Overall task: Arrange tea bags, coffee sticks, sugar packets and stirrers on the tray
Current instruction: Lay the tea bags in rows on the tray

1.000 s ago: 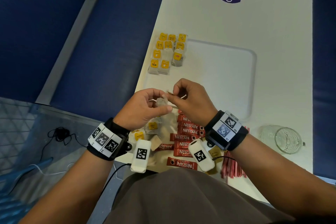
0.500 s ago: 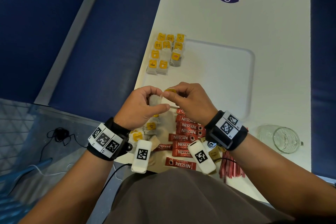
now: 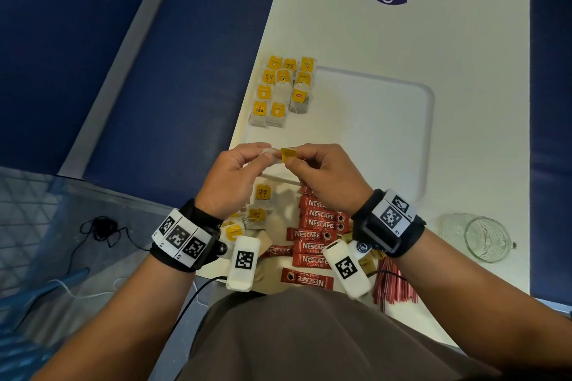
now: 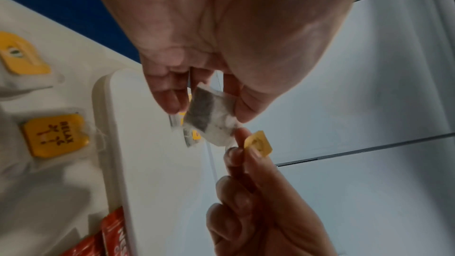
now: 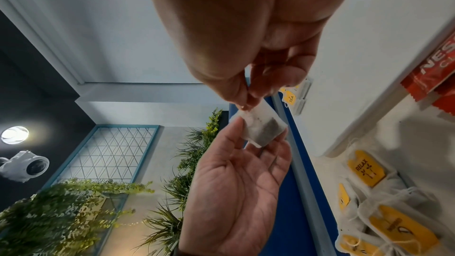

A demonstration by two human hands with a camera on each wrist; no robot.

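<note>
While both my hands hover together above the near edge of the white tray (image 3: 428, 120), my left hand (image 3: 235, 178) pinches a tea bag (image 4: 209, 116) by its paper pouch and my right hand (image 3: 325, 176) pinches its yellow tag (image 4: 258, 143). Beyond my fingers, sorted tea bags (image 3: 283, 90) lie in rows; beneath my wrists sit coffee sticks (image 3: 315, 235).

Long white table (image 3: 402, 40) flanked by dark blue floor (image 3: 93, 25); far off, leafy green plants (image 5: 61, 211), round ceiling light (image 5: 14, 134).

Bright even light; wrist views blurred, edges warped.
</note>
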